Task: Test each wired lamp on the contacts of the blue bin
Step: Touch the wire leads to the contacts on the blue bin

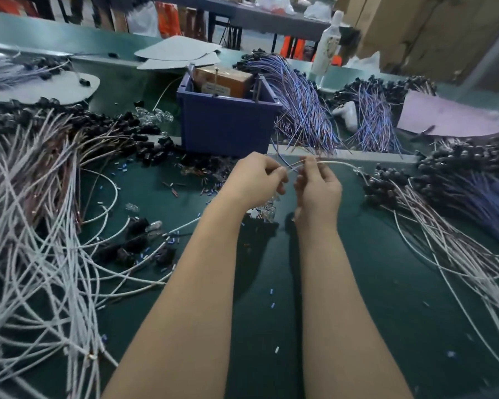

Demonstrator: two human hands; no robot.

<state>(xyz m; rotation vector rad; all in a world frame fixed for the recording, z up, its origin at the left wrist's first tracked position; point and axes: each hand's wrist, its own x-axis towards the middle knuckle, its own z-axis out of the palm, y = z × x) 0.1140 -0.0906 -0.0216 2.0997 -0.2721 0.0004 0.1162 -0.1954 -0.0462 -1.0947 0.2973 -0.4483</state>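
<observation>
The left hand and the right hand met just in front of the blue bin, each grip pinched closed on the near end of a white lamp wire. The fine strands between the fingertips were blurred, so which strand each hand held could not be made out. The wire ran off to the right toward a heap of black sockets, where its far end was lost. Small clear bulbs lay half hidden beneath the left wrist.

Both hands were raised above the green counter, palms turned toward each other and fingers curled. The bare forearms reached in from the lower edge, cut off there.

On the bin, upright metal pins stood as contacts, apart from the wire, with a brown box inside. Loose white wires sprawled at the left, and blue-purple bundles fanned out behind at the right. A white bottle and tall cardboard stood at the back, soft and dim
</observation>
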